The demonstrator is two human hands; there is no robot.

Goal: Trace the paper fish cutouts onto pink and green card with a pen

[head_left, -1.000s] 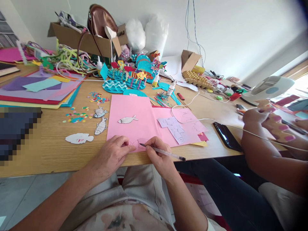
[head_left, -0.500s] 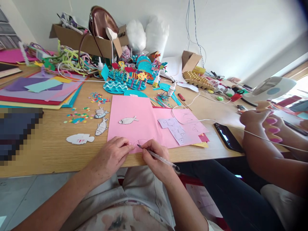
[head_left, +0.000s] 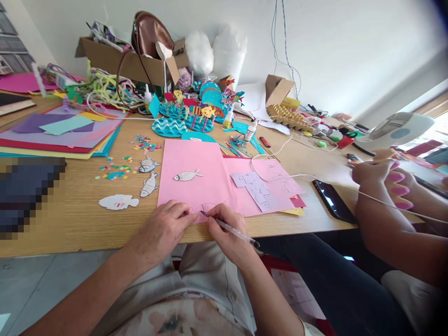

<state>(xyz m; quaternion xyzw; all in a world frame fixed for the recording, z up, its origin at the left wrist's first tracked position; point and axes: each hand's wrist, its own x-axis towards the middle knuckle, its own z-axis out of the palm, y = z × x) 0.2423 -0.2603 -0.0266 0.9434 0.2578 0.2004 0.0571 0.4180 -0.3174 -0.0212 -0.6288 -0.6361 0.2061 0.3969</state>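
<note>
I read the right hand (head_left: 227,233) with fingers closed on the pen (head_left: 231,227), tip on the pink sheet (head_left: 196,179) at the near counter (head_left: 70,219) edge. The left hand (head_left: 163,228) presses flat beside it, gripping nothing. A curved outline is partly drawn; I judge it unfinished. Four cut-out fish (head_left: 187,175) are complete.

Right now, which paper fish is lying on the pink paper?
The small grey paper fish on the pink sheet. The other cut-out fish lie on the bare wooden table to its left.
</note>
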